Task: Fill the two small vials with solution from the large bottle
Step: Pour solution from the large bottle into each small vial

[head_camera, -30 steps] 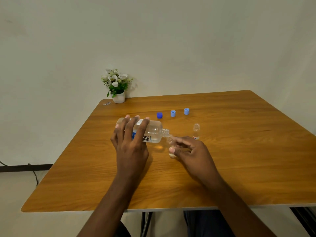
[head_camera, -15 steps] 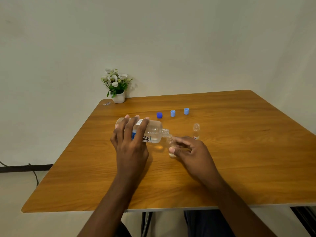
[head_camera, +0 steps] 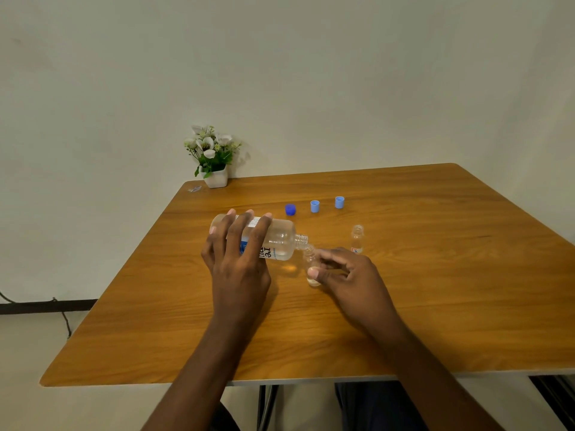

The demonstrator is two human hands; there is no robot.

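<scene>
On the wooden table (head_camera: pixel 435 306), the left hand (head_camera: pixel 239 269) wraps its fingers round the large bottle (head_camera: pixel 280 241), which is tipped sideways with its mouth meeting the vial (head_camera: pixel 311 259) pinched by the right hand (head_camera: pixel 351 275). The 2nd vial (head_camera: pixel 357 239) stands just beyond those fingers, with 3 caps (head_camera: pixel 315 206) farther back. Nothing has moved since earlier.

One wooden table (head_camera: pixel 435 275). One large bottle (head_camera: pixel 280 241), clear, uncapped, was tipped nearly level above the tabletop, with the left hand (head_camera: pixel 239 269) gripping its body. Its threaded neck met the mouth of a small vial (head_camera: pixel 310 255), tilted, which the right hand (head_camera: pixel 351 275) pinched between thumb and fingers. One second vial (head_camera: pixel 357 239), uncapped, stood upright just beyond that hand. One dark blue cap (head_camera: pixel 290 209), a first light blue cap (head_camera: pixel 315 206) and a second light blue cap (head_camera: pixel 339 202) sat in a row farther back. One white pot of flowers (head_camera: pixel 213 157) stood at the far left corner.
</scene>
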